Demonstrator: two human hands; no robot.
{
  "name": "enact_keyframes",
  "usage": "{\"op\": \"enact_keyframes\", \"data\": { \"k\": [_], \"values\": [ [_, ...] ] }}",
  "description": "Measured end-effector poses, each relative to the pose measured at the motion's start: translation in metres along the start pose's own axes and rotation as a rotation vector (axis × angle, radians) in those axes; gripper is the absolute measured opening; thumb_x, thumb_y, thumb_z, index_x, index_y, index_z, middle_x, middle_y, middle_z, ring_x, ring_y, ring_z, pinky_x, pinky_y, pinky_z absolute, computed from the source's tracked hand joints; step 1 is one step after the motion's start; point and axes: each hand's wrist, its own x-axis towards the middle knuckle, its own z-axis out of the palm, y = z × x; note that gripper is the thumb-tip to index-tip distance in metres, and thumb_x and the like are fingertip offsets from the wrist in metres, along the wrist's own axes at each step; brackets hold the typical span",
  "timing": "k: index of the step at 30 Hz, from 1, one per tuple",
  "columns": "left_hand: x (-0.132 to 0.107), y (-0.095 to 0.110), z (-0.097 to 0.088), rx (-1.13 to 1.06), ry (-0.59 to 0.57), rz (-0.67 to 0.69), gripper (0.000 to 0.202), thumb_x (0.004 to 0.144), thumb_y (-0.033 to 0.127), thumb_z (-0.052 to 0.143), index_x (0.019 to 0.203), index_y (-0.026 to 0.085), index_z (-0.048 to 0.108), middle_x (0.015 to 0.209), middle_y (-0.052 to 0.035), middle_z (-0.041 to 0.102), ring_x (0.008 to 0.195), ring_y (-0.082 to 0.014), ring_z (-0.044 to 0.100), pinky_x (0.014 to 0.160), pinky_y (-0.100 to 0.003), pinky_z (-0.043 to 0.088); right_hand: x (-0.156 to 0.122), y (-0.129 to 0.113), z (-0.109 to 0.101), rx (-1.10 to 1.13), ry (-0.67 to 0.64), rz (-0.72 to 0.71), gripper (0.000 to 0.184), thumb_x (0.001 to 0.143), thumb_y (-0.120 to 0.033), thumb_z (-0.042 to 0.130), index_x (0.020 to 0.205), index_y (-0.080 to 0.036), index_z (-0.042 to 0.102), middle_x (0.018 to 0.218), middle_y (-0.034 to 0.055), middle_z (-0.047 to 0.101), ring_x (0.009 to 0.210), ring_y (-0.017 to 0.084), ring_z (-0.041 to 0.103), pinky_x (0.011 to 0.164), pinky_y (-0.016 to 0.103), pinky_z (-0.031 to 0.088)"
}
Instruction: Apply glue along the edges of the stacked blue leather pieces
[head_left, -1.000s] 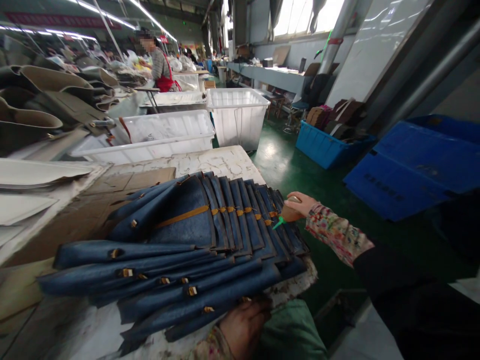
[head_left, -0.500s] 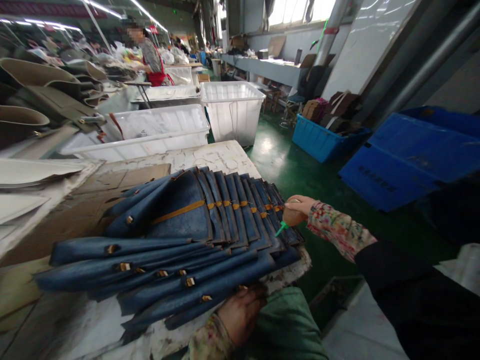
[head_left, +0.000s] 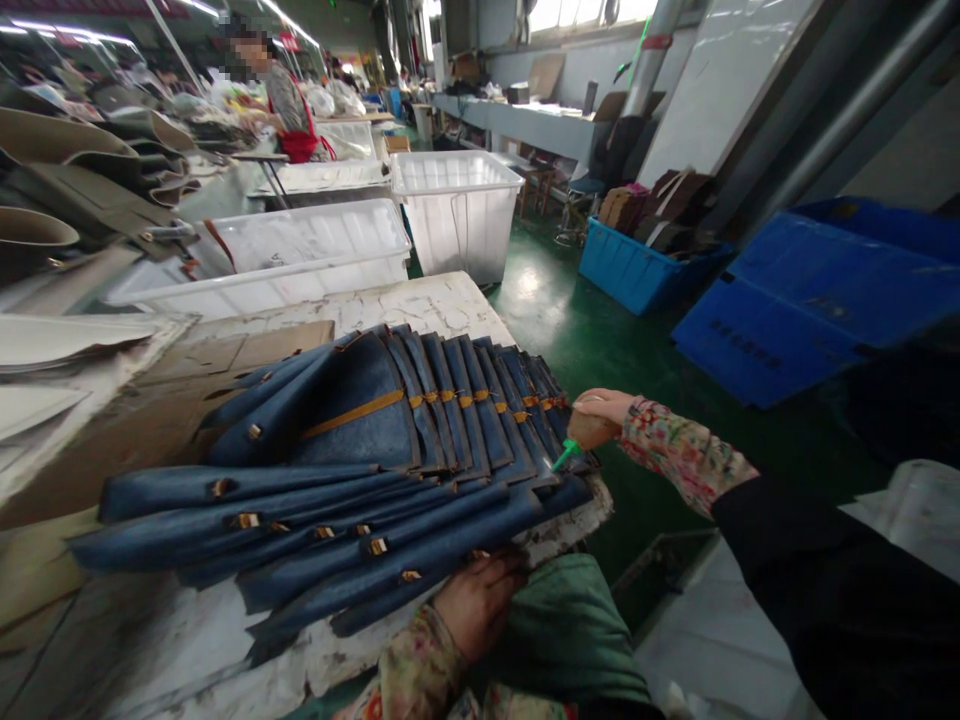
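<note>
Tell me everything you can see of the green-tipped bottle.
The bottle has a small, rounded brownish body, apparently plastic, and a narrow, tapering bright green nozzle. The right hand grips it from above and behind, hiding part of the body. It is tilted, nozzle pointing down and toward the picture's left, at the right end of the overlapping blue pieces. Whether the tip touches them, and what is inside, I can't tell.

Overlapping blue pieces (head_left: 364,437) lie beside a tilted, green-nozzled bottle (head_left: 589,430).
</note>
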Motion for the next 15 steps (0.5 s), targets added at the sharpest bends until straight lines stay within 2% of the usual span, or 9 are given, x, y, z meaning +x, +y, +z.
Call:
{"op": "enact_keyframes", "data": {
  "k": [3,5,10,15],
  "values": [
    [0.001,0.001,-0.003,0.000,-0.019,-0.001,0.043,0.075,0.007,0.040,0.116,0.017,0.052,0.124,-0.0060,0.053,0.118,-0.0180,0.045,0.099,-0.032,0.042,-0.008,0.000,0.000,0.029,0.051,-0.042,0.032,0.067,-0.040,0.059,0.086,-0.015,0.061,0.083,0.0050,0.062,0.073,0.016,0.056,0.059,0.024,0.043],
    [0.001,0.002,-0.006,0.000,-0.025,-0.007,0.044,0.074,0.006,0.040,0.115,0.017,0.052,0.123,-0.0065,0.054,0.118,-0.0177,0.045,0.099,-0.033,0.042,-0.014,0.000,-0.001,0.034,0.033,-0.060,0.033,0.066,-0.041,0.059,0.087,-0.015,0.062,0.080,0.0048,0.061,0.070,0.016,0.055,0.058,0.024,0.043],
    [0.000,0.001,-0.006,0.011,-0.058,-0.013,0.045,0.075,0.007,0.041,0.118,0.017,0.051,0.124,-0.0076,0.052,0.119,-0.0190,0.044,0.098,-0.034,0.042,-0.027,0.000,-0.002,0.040,0.027,-0.035,0.038,0.067,-0.041,0.057,0.094,-0.014,0.061,0.081,0.0070,0.060,0.063,0.014,0.053,0.048,0.023,0.038],
    [0.000,0.001,-0.003,0.001,-0.052,-0.016,0.044,0.074,0.007,0.042,0.116,0.017,0.052,0.124,-0.0072,0.053,0.119,-0.0192,0.043,0.099,-0.034,0.041,-0.038,-0.003,-0.002,0.047,0.015,-0.020,0.042,0.069,-0.045,0.054,0.099,-0.016,0.058,0.080,0.0053,0.057,0.056,0.012,0.049,0.040,0.020,0.035]
  ]
}}
